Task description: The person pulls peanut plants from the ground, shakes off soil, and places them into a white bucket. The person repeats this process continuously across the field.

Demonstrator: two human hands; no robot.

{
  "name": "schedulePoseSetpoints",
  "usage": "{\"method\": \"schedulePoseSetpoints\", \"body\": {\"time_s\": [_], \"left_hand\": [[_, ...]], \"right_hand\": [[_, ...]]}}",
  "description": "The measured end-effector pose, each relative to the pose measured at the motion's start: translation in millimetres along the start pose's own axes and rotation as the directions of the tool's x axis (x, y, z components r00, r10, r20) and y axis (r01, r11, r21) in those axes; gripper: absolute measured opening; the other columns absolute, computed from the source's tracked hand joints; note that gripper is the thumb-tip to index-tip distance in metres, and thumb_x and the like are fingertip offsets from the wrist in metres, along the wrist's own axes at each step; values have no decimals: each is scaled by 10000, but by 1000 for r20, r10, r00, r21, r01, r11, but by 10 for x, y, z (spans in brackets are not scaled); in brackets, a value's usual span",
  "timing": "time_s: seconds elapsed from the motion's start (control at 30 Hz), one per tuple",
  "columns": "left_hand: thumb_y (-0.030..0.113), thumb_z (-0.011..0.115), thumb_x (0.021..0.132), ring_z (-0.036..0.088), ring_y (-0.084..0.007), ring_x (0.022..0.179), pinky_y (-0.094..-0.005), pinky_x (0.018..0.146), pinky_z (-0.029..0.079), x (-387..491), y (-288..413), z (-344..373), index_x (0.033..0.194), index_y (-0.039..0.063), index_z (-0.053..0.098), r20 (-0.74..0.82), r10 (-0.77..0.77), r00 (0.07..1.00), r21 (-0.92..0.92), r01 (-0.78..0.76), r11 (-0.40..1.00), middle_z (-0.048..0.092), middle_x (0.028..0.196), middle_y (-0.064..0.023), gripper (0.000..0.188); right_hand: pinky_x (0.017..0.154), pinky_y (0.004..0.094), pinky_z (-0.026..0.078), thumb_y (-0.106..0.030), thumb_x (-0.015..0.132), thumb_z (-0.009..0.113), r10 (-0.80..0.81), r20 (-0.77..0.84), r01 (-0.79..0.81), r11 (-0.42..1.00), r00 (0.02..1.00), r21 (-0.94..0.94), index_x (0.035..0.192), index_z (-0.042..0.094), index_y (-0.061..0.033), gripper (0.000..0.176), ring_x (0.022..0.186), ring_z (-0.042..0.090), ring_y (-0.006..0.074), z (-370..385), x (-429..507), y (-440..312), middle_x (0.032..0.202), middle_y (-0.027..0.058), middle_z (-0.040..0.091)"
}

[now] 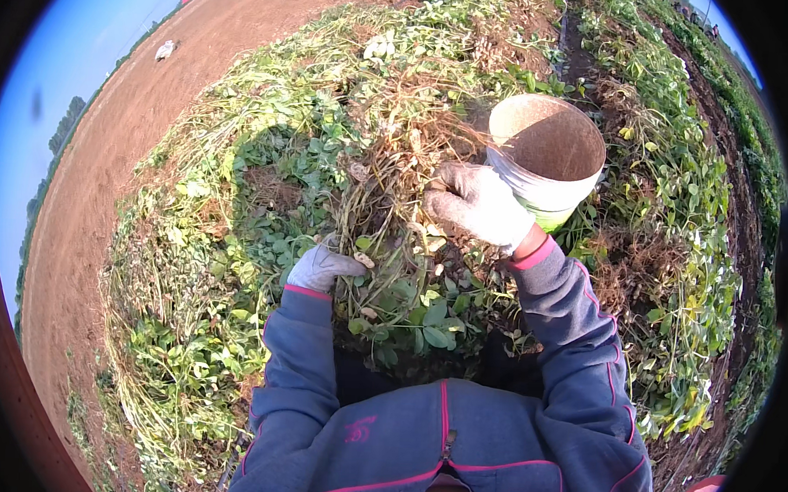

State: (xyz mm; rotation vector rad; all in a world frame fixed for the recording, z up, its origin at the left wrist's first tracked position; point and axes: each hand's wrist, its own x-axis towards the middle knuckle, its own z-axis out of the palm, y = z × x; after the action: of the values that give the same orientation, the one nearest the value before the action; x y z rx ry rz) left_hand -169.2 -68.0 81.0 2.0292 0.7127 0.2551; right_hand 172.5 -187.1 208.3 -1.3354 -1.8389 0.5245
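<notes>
My left hand [327, 267], in a white glove, is closed round the stems of a bunch of uprooted peanut plants [386, 206], its thumb by a peanut pod [364, 260]. At the right side of the roots is my right hand [478, 203], in a soiled white glove, with bent fingers touching the roots and pods; whether it grips a pod cannot be told. Just beyond that hand stands a white and green plastic bucket [547, 144], tilted a little, its inner wall coated with dirt. The bucket's bottom is out of sight.
Pulled peanut plants [185, 342] lie heaped all around. Bare reddish soil [246, 15] runs along the left, with a white object [165, 50] on it. Green crop rows [693, 193] stretch along the right. Several people are far off at the upper right.
</notes>
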Motion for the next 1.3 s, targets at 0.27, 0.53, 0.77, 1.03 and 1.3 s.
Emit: {"method": "schedulePoseSetpoints", "body": {"time_s": [0.27, 0.53, 0.77, 1.03, 1.3], "left_hand": [[93, 609, 901, 758, -234, 901, -347, 859, 588, 43, -226, 5, 933, 24, 788, -309, 253, 917, 258, -176, 950, 782, 937, -136, 194], [271, 496, 1033, 740, -170, 1045, -448, 1221, 347, 148, 70, 132, 1089, 219, 797, -48, 341, 939, 392, -296, 871, 793, 1084, 15, 311], [269, 435, 1041, 731, -120, 1037, -478, 1257, 284, 223, -120, 45, 1181, 321, 720, 134, 43, 990, 666, -122, 735, 768, 1148, 95, 322], [404, 456, 1056, 711, -185, 908, -359, 979, 464, 371, -78, 169, 1167, 297, 775, 57, 79, 995, 382, -95, 919, 776, 1120, 15, 354], [330, 487, 1022, 621, -212, 1125, -323, 959, 544, 373, 73, 166, 1169, 412, 746, 158, 178, 971, 536, -236, 810, 759, 1153, 150, 309]], "right_hand": [[639, 252, 481, -171, 967, 617, 234, -9, -91, 415, 972, 905, 1129, 660, -59, 202, 717, 571, 75, -151, -217, 159, 894, -6, 669], [727, 469, 539, -403, 878, 728, 80, -181, -134, 940, 980, -315, 944, 695, -53, 357, 810, 687, 375, 466, 9, -208, 829, 175, 688], [756, 444, 556, -323, 872, 664, 258, 211, -230, 962, 943, -148, 940, 734, -47, 293, 825, 720, 351, 126, -10, 53, 861, 199, 723], [713, 443, 538, -228, 938, 660, 142, 53, -83, 797, 988, -598, 1081, 718, -85, 210, 807, 689, 339, 15, -164, 143, 871, 185, 679], [766, 315, 540, -111, 996, 623, 166, -195, -105, 952, 967, 288, 1218, 623, -36, 234, 843, 648, 158, -192, -206, 183, 972, 48, 672]]}}
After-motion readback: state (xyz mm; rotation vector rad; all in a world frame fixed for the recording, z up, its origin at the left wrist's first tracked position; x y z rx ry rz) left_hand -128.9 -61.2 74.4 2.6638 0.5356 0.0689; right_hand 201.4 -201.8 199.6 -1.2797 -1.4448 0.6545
